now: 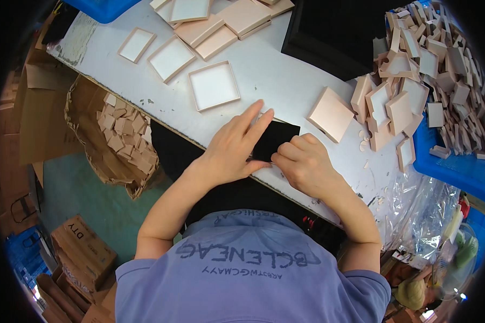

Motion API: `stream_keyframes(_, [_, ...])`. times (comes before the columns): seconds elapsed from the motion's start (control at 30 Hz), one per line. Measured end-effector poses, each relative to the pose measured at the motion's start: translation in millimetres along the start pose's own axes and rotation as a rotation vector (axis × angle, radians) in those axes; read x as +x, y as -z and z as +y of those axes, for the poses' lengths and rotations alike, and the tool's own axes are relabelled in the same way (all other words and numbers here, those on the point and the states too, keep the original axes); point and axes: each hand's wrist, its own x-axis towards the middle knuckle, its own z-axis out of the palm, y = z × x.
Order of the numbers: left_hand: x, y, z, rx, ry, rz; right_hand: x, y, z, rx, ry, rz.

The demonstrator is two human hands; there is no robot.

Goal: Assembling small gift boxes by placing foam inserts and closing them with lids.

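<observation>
At the near edge of the table, my two hands meet around a flat black square piece (275, 141). My left hand (229, 146) spans its left side, fingers stretched along the far edge and thumb by the near edge. The fingers of my right hand (307, 164) are curled and pinch its near right corner. What lies under the piece is mostly hidden. Just beyond my left hand is an open pale pink box tray (214, 86) with a white inside. A closed-looking pink box (331, 114) rests to the right of my right hand.
More pink box parts (210, 32) lie at the far side of the white table (161, 110). A black block (328, 40) stands behind. Box parts heap over a blue crate (452, 171) at right, near clear plastic bags (420, 210). A carton (81, 116) of small boxes sits below left.
</observation>
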Motion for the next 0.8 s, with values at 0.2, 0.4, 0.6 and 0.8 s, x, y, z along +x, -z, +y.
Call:
stream_keyframes(0.2, [6.2,-4.2,-2.6,0.005,0.000,0.016,-7.2,-4.6,0.1,-0.041,-0.036,0.050])
stream_keyframes(0.4, [-9.9,0.8,-0.5,-0.003,0.008,-0.060,-14.9,36.9,34.6,0.022,-0.236,0.063])
stream_keyframes(0.6, [-20.2,0.8,14.0,0.210,0.027,-0.171,-28.7,37.4,58.7,-0.238,-0.611,-0.081])
stream_keyframes(0.8, [-16.5,2.2,9.3,0.073,0.059,-0.116,-24.1,29.6,48.0,0.291,-0.397,0.154])
